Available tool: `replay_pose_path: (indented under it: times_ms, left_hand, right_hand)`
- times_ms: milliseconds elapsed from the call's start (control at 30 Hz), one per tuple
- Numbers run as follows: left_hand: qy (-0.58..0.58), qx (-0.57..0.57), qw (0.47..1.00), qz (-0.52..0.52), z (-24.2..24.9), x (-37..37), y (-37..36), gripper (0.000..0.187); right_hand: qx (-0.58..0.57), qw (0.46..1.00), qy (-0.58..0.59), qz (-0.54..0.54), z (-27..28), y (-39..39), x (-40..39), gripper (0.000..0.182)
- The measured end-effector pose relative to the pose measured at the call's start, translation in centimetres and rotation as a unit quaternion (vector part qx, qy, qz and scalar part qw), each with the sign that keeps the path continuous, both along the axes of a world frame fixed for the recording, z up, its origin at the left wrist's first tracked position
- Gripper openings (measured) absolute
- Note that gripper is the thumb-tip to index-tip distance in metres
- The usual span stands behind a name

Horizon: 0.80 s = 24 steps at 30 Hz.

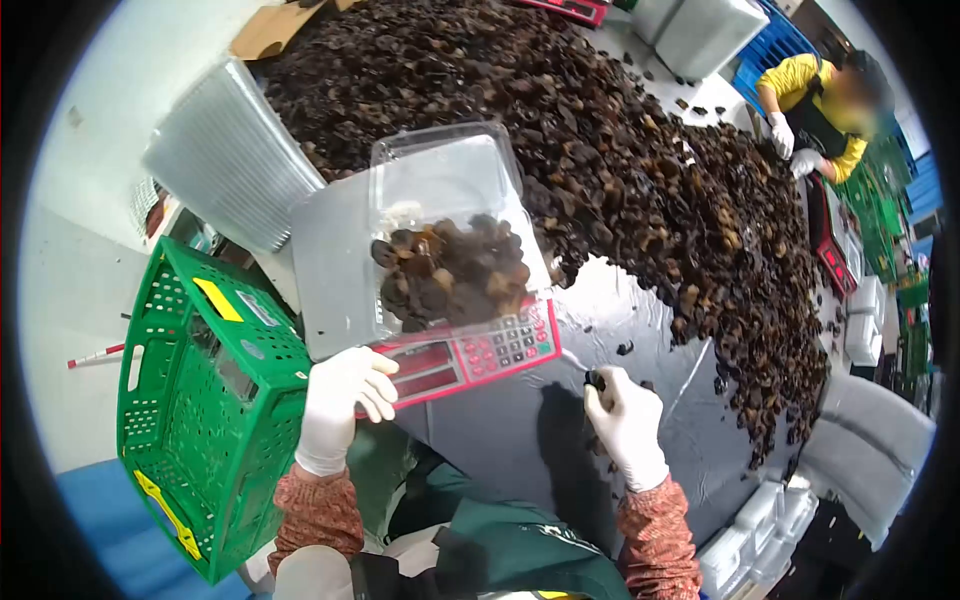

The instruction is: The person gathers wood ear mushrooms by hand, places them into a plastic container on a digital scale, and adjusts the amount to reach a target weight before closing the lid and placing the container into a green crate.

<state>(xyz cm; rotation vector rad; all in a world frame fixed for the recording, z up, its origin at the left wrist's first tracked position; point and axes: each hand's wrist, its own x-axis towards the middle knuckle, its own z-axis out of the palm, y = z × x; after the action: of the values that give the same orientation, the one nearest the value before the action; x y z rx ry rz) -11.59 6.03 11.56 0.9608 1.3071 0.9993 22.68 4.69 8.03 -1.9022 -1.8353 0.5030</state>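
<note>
A clear plastic clamshell box [447, 180], its lid raised, stands on a digital weighing scale [500, 352] with a red body and keypad. In the box lies a heap of dark brown pieces [455, 275] that look like wood ear mushrooms. My left hand [340, 400], white-gloved, is at the scale's lower left corner, fingers apart and slightly bent, holding nothing. Right of the scale, my gloved right hand [628, 420] pinches a small dark mushroom piece [595, 380] between thumb and fingers, above the grey tabletop [480, 440].
A large pile of the same dark pieces [640, 190] spreads across the table. Stacked clear boxes [230, 150] lean at the left, above a green crate [215, 400]. More boxes [760, 535] are at lower right. A co-worker in yellow sleeves [790, 75] stands near another red scale [838, 245].
</note>
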Motion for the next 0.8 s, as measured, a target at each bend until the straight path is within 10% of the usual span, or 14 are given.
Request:
replay_pose_path:
  times_ms: [333,433,800]
  left_hand:
    - [0.010,-0.046,0.998,0.042,0.9,-0.7,0.4,0.040]
    - [0.012,-0.058,0.997,0.049,1.3,-1.4,0.3,0.037]
    - [-0.029,-0.087,0.994,0.061,1.8,-1.8,1.3,0.035]
  right_hand:
    - [0.164,0.965,0.068,0.193,7.8,12.0,-9.4,0.034]
    - [0.051,0.944,0.322,0.045,9.0,13.2,-7.1,0.032]
    - [-0.109,0.842,0.527,0.031,4.4,22.1,-3.9,0.052]
